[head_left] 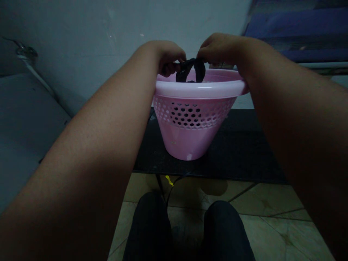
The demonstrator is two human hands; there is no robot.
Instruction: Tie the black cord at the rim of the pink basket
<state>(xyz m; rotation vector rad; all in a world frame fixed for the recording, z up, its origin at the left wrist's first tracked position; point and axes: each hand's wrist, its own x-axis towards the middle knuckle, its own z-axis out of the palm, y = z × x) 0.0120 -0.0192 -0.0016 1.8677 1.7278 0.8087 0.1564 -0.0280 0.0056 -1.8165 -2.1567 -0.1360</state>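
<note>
My left hand [170, 58] and my right hand [219, 49] meet above the far rim of a pink plastic basket [201, 90]. Between them hangs a crumpled black cloth [189, 70], pinched by the fingers of both hands. Its lower part dips just inside the basket, below the rim. The basket has a band of hexagonal holes around its upper wall and a solid lower part. My forearms pass on either side of it, and the inside of the basket is mostly hidden.
The basket stands on a dark table [239, 145]. Below are my knees in dark trousers [149, 228], a tiled floor [266, 203], and a black cable with a yellow tag [169, 180]. A grey wall [81, 29] rises behind, with blue fabric [299, 25] at upper right.
</note>
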